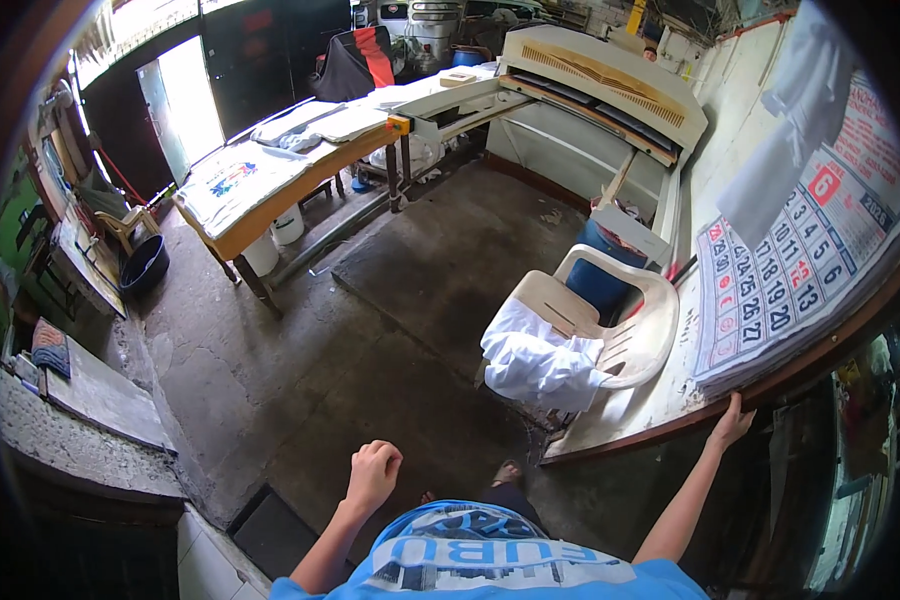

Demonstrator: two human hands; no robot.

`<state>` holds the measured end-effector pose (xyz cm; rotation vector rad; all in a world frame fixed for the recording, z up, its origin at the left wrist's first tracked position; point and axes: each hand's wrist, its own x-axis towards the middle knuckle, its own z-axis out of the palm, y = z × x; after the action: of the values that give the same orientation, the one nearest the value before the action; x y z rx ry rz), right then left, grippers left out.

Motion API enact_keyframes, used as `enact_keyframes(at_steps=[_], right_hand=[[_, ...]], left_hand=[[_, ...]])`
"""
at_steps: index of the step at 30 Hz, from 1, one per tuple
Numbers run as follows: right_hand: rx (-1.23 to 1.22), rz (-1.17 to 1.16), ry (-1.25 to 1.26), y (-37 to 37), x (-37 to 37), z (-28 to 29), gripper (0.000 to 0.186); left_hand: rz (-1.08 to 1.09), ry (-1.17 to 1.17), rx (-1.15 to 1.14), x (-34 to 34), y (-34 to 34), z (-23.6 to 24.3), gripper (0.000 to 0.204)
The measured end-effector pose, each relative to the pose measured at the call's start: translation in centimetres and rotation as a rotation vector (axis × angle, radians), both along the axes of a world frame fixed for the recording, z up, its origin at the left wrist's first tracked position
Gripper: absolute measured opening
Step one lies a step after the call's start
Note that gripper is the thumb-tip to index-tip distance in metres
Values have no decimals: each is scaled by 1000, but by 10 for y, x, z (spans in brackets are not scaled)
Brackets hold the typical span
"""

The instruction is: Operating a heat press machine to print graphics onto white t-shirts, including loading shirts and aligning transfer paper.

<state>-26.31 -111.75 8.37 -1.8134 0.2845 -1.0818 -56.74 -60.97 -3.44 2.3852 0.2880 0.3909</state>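
My left hand (pixel 374 474) hangs over the dark floor in front of me, its fingers curled in and nothing visible in them. Off to the right, my right hand (pixel 733 424) holds the brown wooden edge (pixel 660 424) of a white wall panel, just under a thick wall calendar (pixel 790 270). Part of its grip is hidden. A cream plastic armchair (pixel 654 318) stands ahead of me to the right. White cloth (pixel 540 355) lies bunched over its seat and front.
Beyond the floor, a long wooden table (pixel 292 192) carries white printed fabric. A large cream machine (pixel 598 85) on rails fills the back right. A blue drum (pixel 602 262) stands behind the chair. A black tub (pixel 144 265) sits far left; pale cloth (pixel 778 150) hangs over the calendar.
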Motion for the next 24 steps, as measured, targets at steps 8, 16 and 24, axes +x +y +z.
enact_keyframes(at_steps=[8,16,24], right_hand=[[-47,-364,113,33,10,-9,71],[25,-711,-66,-6,42,-45,71],[17,-911,-122,15,54,-63,63]], left_hand=[[70,-120,-150,52,30,5,5],[-340,-13,-26,131,76,4,8],[-474,45,198,238,182,28,9]])
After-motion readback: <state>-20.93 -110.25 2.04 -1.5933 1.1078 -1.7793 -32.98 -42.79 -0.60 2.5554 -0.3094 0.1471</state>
